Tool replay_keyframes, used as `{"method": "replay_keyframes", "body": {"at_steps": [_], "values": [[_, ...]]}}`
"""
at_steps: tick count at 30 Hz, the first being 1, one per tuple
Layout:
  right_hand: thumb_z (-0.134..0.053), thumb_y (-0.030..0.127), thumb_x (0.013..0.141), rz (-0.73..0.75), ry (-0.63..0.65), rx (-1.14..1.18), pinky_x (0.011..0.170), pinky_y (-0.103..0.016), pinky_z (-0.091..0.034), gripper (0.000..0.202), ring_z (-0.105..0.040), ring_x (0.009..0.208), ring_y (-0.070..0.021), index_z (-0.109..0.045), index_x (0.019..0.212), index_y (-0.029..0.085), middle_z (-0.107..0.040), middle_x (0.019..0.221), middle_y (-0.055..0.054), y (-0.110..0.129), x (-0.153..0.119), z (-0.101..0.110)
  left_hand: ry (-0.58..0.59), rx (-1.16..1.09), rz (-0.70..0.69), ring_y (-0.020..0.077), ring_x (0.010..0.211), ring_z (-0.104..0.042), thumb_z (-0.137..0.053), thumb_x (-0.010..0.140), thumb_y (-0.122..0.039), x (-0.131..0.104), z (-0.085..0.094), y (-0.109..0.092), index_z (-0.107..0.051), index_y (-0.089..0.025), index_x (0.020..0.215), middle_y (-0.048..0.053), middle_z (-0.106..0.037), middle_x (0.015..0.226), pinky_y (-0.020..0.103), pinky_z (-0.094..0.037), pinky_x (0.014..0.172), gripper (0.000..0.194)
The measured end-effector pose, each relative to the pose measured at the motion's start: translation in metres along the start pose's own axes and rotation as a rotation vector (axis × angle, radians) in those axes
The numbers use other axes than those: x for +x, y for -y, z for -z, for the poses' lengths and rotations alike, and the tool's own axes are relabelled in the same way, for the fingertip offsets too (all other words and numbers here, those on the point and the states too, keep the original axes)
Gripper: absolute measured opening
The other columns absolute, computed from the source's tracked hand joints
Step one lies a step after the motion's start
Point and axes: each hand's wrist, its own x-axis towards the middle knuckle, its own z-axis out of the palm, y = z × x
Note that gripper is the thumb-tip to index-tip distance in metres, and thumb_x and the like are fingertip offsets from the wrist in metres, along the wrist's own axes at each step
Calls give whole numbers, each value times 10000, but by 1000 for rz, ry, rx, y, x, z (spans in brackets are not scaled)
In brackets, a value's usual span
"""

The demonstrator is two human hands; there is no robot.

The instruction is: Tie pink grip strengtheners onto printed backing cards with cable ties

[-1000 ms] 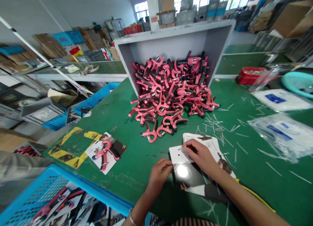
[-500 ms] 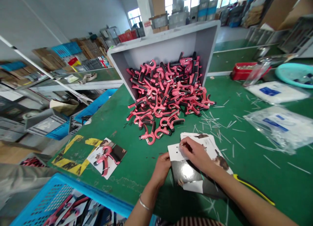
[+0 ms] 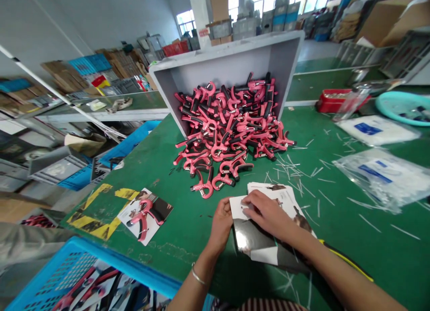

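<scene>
A: Item 1, backing card point(image 3: 250, 239) — loc?

B: Top of card stack point(image 3: 285, 199), near edge of green table point(image 3: 336, 239), directly in front of the body. Glossy dark print, white header strip w/ punched holes at far end. Long axis runs away from the body, tilted slightly left.

A: Hands?

B: Left hand point(image 3: 221, 223) set against the card's left edge, fingers curled, edge pinched as far as can be seen. Right hand point(image 3: 268, 214) laid over the header end, fingers half-bent, pressing down; whether anything small is held under the fingertips can't be told. Card lies under and between both hands, so neither is nearer; header end is covered by the right.

A: Adjacent stock?

B: Pile of pink hand grippers point(image 3: 231, 131), black handles, just beyond the card, spilling from a tipped grey bin point(image 3: 289, 55). Nearest gripper is near the left hand, not touching. One finished carded gripper point(image 3: 146, 212) to the left, by yellow-black floor-type tape point(image 3: 101, 212). Blue crate point(image 3: 50, 275) at near-left corner, more carded units inside.

A: Surface, room?

B: Green mat, littered w/ white cable ties point(image 3: 302, 172). Clear poly bags point(image 3: 383, 176) to the right, teal basin point(image 3: 403, 107) and red tray point(image 3: 332, 100) further off. Yellow-handled tool point(image 3: 349, 264) partly hidden by the right forearm. Warehouse bkgd: cartons, shelving, windows at the back.
</scene>
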Motion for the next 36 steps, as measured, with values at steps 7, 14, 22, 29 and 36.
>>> {"method": "replay_keyframes", "body": {"at_steps": [7, 14, 22, 29, 36], "values": [[-561, 243, 946, -69, -21, 166, 783, -300, -453, 126, -605, 862, -183, -666, 879, 226, -639, 872, -21, 12, 1, -3, -76, -19, 37, 172, 851, -661, -585, 895, -452, -4, 14, -3, -597, -175, 1145, 74, -696, 1024, 266, -507, 731, 373], [-501, 311, 975, -117, -176, 242, 762, -280, -496, 176, -647, 866, -178, -655, 1020, 237, -692, 962, -29, -4, -5, 37, 63, 179, 153, 113, 620, -581, -725, 783, -419, 1, 18, -23, -677, -135, 1002, 20, -671, 761, 197, -432, 547, 361], [-427, -13, 887, 29, -59, -311, 982, -341, -435, 390, -576, 1141, -219, -623, 1183, 148, -642, 1194, -114, -73, 130, 44, 157, 422, 313, 114, 419, -521, -615, 837, -452, -56, 10, -8, -455, -177, 1299, -18, -649, 661, 196, -335, 362, 560], [-444, 30, 911, -18, 82, -520, 815, -356, -478, 307, -629, 997, -274, -635, 1135, 113, -611, 1167, -191, -67, 162, 25, 183, 763, 212, 166, 541, -578, -530, 914, -474, -77, -3, 4, -307, -139, 1501, -33, -626, 577, 260, -421, 553, 712], [-464, 262, 955, -132, -41, -688, 682, -335, -434, 246, -633, 905, -298, -574, 1116, 112, -589, 1136, -204, -49, 85, 91, -15, 689, 56, 134, 478, -497, -426, 968, -485, -49, 15, -34, -379, -165, 1448, -43, -610, 603, 250, -424, 524, 579]]}}
